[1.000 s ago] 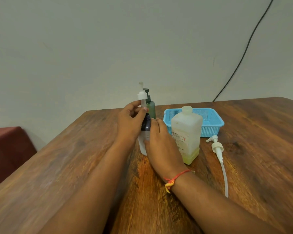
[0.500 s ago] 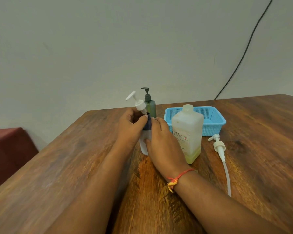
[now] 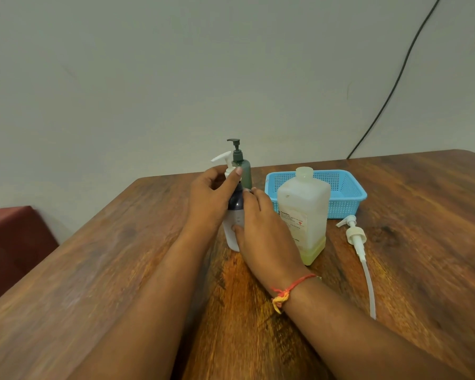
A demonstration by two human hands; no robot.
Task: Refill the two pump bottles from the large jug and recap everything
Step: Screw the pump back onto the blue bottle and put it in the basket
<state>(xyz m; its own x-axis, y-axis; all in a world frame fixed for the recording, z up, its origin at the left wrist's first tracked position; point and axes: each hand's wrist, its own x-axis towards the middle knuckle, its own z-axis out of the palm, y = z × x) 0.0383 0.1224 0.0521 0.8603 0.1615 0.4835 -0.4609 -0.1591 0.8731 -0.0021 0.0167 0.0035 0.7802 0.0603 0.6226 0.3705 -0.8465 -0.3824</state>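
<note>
A small clear bottle (image 3: pixel 232 231) with a dark shoulder stands on the wooden table (image 3: pixel 121 270). My right hand (image 3: pixel 266 237) grips its body from the right. My left hand (image 3: pixel 211 198) pinches the white pump head (image 3: pixel 226 163) at the bottle's neck, nozzle pointing left. Just behind stands a green pump bottle (image 3: pixel 243 171) with its dark pump on. The large translucent jug (image 3: pixel 303 212), with no cap on it and a little yellow liquid at its bottom, stands to the right. The jug's white pump with its long tube (image 3: pixel 361 256) lies on the table further right.
A blue plastic basket (image 3: pixel 346 193) sits behind the jug. A black cable (image 3: pixel 395 83) runs down the wall to the table's back edge. A dark red seat (image 3: pixel 11 242) is off the table's left side.
The white pump has come down into the small bottle's neck and turned so its nozzle points left. My left hand followed it down; my right hand stayed on the bottle.
</note>
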